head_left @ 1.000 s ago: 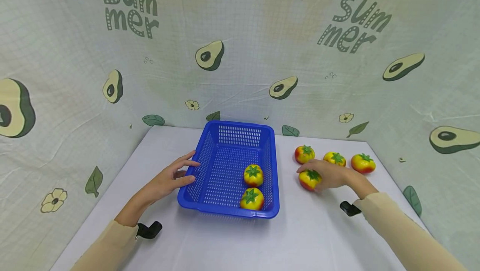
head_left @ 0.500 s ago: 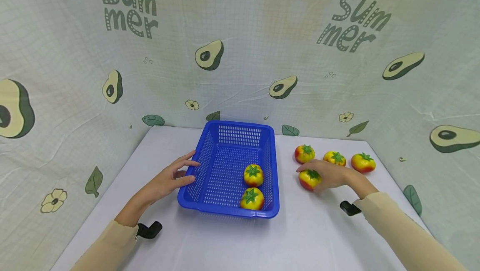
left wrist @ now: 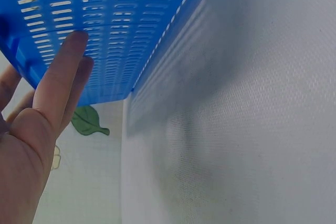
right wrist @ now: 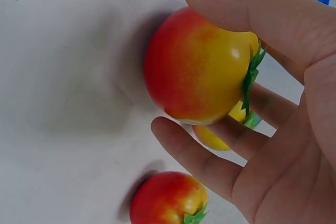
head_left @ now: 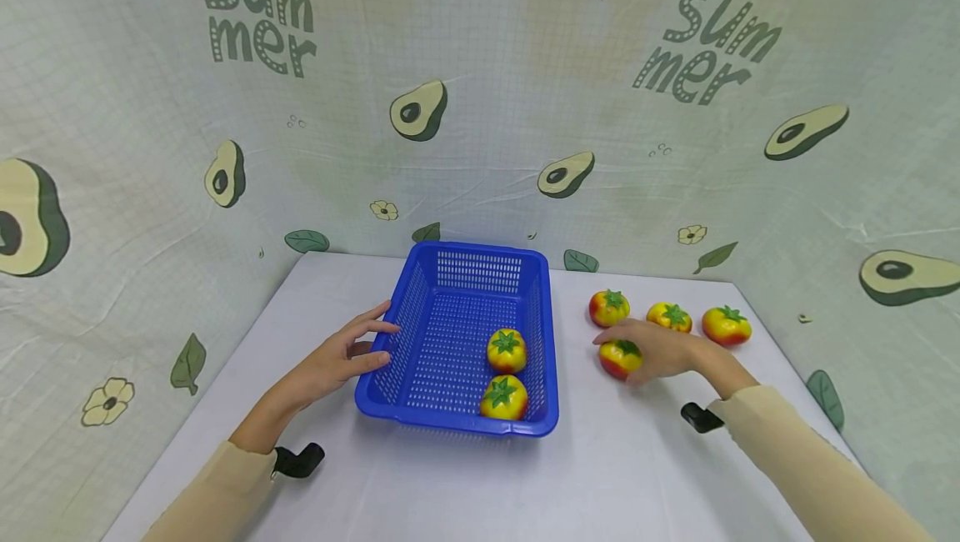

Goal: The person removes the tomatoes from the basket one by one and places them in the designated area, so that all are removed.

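My right hand [head_left: 654,348] curls round a red-and-yellow tomato [head_left: 618,361] with a green leafy top, low over the white table. In the right wrist view, the thumb [right wrist: 231,4] lies along one side of this tomato [right wrist: 197,69] and the fingers reach round the other side, partly hidden behind it. My left hand [head_left: 330,367] is at the left rim of a blue plastic basket [head_left: 459,424], its fingers fairly straight and touching it. The left wrist view has fingers [left wrist: 60,80] against the basket's slotted outer wall [left wrist: 105,30].
Inside the basket, two more tomatoes [head_left: 507,351] sit near its right side. Behind my right hand stand a tomato [head_left: 609,308], another partly covered tomato [head_left: 669,318] and one farther right [head_left: 726,327]. A printed cloth [head_left: 480,108] walls in the white table [head_left: 450,492].
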The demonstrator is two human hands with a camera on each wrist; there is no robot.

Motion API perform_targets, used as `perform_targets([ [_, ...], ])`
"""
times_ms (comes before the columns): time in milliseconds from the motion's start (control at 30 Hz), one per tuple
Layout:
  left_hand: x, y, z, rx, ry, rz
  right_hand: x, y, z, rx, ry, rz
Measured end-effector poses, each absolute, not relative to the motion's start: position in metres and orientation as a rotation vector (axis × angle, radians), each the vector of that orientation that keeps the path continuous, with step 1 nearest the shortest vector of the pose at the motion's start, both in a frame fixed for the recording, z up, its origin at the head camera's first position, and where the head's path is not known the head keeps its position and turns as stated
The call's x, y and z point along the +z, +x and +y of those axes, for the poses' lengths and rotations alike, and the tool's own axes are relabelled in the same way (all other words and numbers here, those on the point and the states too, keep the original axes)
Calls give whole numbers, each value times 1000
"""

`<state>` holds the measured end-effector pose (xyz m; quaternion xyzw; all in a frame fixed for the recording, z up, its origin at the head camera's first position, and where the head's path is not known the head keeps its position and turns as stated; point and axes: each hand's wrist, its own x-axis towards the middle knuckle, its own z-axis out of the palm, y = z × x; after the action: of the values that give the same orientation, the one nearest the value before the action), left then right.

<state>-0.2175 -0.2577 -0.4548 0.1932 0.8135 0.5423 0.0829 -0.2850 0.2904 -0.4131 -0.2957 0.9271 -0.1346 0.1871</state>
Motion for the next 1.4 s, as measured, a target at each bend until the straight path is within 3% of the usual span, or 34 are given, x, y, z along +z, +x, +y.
perform_targets([
  [433,-454,-217,-257,1612,571,2446,-391,-277,282,-445,-808,2598],
  [767,-455,-217,-258,1612,570,2446,-361,-274,267,-443,-941,2629],
  [1400,-453,-216,-256,1625,564,2438,-340,-277,210,-473,-1200,2619],
])
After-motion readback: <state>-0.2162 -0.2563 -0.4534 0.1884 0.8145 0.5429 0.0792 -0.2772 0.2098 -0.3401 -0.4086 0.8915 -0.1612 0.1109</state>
